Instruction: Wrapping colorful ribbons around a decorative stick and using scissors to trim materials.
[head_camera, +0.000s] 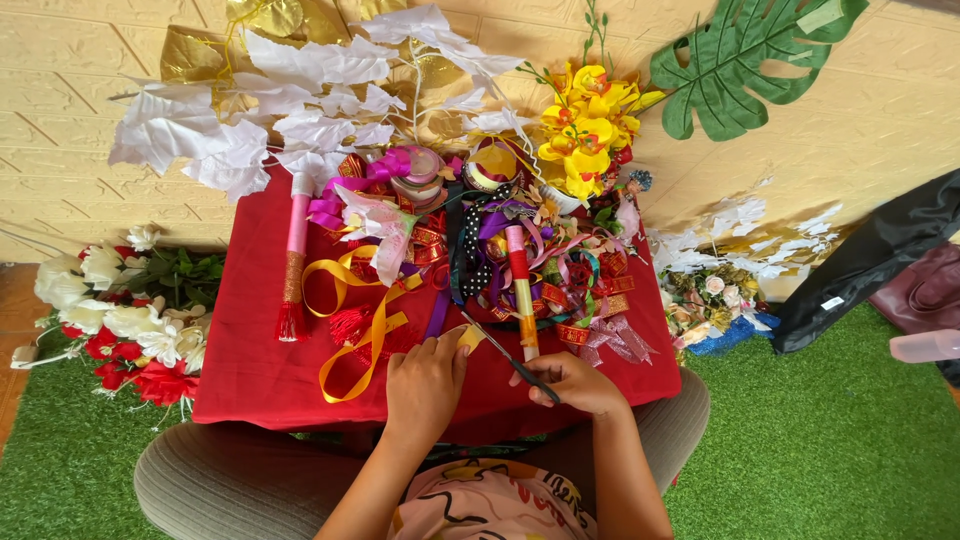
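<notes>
Home craft corner, ribbons (365, 300), artificial flowers (585, 130)

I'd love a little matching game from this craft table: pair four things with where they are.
Things:
1. scissors
2. yellow ribbon
3. yellow flowers
4. big green leaf

Places:
A. against the wall, top right
B. in the right hand
C. at the far edge of the red cloth, right of the white leaves
D. looped on the cloth, one end pinched in the left hand

Pairs: 1-B, 2-D, 3-C, 4-A
</notes>
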